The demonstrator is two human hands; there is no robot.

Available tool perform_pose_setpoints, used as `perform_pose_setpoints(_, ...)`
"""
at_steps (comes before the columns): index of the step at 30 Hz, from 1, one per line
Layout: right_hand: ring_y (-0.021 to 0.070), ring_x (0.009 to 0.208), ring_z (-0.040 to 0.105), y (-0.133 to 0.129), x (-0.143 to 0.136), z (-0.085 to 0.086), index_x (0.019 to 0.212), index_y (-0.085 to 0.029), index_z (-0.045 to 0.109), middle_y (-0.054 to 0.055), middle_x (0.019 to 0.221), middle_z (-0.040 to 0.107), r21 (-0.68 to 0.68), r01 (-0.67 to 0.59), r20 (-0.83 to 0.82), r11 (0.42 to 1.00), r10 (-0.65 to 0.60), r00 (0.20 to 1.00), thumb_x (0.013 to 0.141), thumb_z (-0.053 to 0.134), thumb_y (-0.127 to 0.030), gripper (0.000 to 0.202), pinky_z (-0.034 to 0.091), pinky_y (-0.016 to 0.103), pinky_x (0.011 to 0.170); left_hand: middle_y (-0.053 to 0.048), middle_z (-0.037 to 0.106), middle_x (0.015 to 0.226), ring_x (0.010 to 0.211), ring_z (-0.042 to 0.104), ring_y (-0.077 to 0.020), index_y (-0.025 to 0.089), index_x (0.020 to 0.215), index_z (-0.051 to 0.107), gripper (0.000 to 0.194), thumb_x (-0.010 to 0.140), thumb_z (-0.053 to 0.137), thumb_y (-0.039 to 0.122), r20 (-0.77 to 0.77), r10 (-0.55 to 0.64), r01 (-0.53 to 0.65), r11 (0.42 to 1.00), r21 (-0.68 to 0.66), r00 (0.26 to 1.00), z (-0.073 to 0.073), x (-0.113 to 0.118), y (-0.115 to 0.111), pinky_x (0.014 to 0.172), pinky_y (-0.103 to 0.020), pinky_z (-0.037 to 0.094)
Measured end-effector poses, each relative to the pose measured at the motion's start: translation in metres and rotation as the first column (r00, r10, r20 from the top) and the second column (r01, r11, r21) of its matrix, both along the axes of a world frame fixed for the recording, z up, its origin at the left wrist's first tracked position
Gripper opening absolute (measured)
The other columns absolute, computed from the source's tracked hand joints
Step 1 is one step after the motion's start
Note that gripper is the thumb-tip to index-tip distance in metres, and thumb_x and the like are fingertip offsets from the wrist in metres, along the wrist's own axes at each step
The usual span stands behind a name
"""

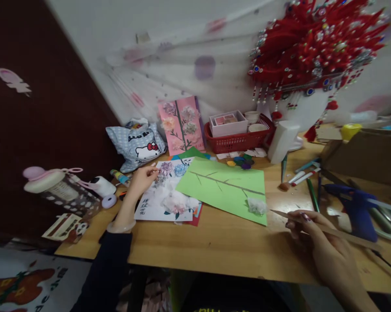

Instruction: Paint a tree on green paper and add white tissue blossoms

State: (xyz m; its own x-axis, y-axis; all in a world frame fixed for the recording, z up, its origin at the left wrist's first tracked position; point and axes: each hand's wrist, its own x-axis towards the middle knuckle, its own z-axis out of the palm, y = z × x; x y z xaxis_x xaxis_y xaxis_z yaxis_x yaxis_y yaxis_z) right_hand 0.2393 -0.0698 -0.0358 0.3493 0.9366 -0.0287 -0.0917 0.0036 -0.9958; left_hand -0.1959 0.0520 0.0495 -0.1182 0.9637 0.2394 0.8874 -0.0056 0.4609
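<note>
My left hand (142, 181) is closed in a pinch above the top left of a white sheet (143, 212) with purple, blue and white-pink flowers; what it holds, if anything, is too small to name. My right hand (315, 242) grips a thin brown pointed stick (331, 232), its tip near the right edge of a green sheet (211, 197). That green sheet overlaps the white one and bears a drawn dark branch. A small whitish translucent bundle (256, 206) lies on its lower right corner.
A blue glue gun (354, 208) and brushes (301, 177) lie at the right. Behind stand a red basket (236, 142), a pink flower picture (169, 138) and a checked bag (135, 147). A bottle (63, 188) stands left; a red beaded headdress (312, 52) is upper right.
</note>
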Motion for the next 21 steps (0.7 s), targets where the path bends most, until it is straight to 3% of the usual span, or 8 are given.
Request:
perform_pose_setpoints(3, 0.0114, 0.059, 0.057, -0.001, 0.001, -0.001, 0.086, -0.023, 0.063, 0.003, 0.078, 0.062, -0.024, 0.052, -0.122, 0.998, -0.054, 0.991, 0.073, 0.07, -0.047, 0.028, 0.048, 0.017, 0.047, -0.005, 0.072, 0.072, 0.068, 0.063, -0.0205, 0.014, 0.082, 0.074, 0.042, 0.081, 0.045, 0.045, -0.003, 0.057, -0.057, 0.998, 0.008, 0.998, -0.014, -0.007, 0.007, 0.061, -0.025, 0.041)
perform_pose_setpoints(7, 0.0104, 0.06, 0.058, -0.001, -0.001, 0.0, 0.087, -0.022, 0.064, 0.002, 0.077, 0.062, -0.057, 0.05, -0.201, 0.997, -0.061, 0.978, 0.072, 0.072, -0.045, 0.029, 0.045, 0.013, 0.043, -0.005, 0.074, 0.082, 0.077, 0.063, -0.0228, 0.016, 0.08, 0.074, 0.036, 0.074, 0.053, 0.044, -0.019, 0.116, -0.116, 0.993, -0.007, 0.993, -0.023, -0.013, 0.009, 0.064, -0.026, 0.041)
perform_pose_setpoints(15, 0.008, 0.05, 0.053, -0.001, -0.008, 0.011, 0.084, -0.021, 0.064, 0.0, 0.07, 0.06, -0.08, 0.04, -0.272, 0.996, -0.06, 0.961, 0.067, 0.074, -0.048, 0.033, 0.042, 0.013, 0.039, -0.003, 0.07, 0.064, 0.066, 0.063, -0.0235, 0.021, 0.058, 0.069, 0.02, 0.061, 0.064, 0.04, 0.0, 0.084, -0.083, 0.976, -0.204, 0.996, -0.021, -0.017, 0.001, 0.057, -0.028, 0.038)
perform_pose_setpoints(18, 0.0085, 0.051, 0.054, -0.001, -0.007, 0.01, 0.083, -0.021, 0.063, 0.001, 0.069, 0.061, -0.087, 0.044, -0.269, 0.995, -0.066, 0.961, 0.066, 0.074, -0.048, 0.034, 0.044, 0.014, 0.041, -0.001, 0.067, 0.059, 0.064, 0.061, -0.0222, 0.021, 0.054, 0.066, 0.015, 0.057, 0.064, 0.035, 0.057, 0.07, -0.057, 0.976, -0.209, 0.996, -0.022, -0.017, 0.0, 0.057, -0.027, 0.038)
perform_pose_setpoints(21, 0.0096, 0.053, 0.056, 0.0, -0.006, 0.009, 0.082, -0.021, 0.064, 0.001, 0.07, 0.062, -0.098, 0.047, -0.255, 0.994, -0.071, 0.964, 0.063, 0.076, -0.048, 0.035, 0.046, 0.015, 0.043, -0.002, 0.066, 0.061, 0.068, 0.061, -0.0224, 0.019, 0.058, 0.063, 0.021, 0.057, 0.062, 0.041, 0.132, 0.089, -0.068, 0.986, -0.153, 0.987, -0.021, -0.017, -0.001, 0.059, -0.027, 0.041)
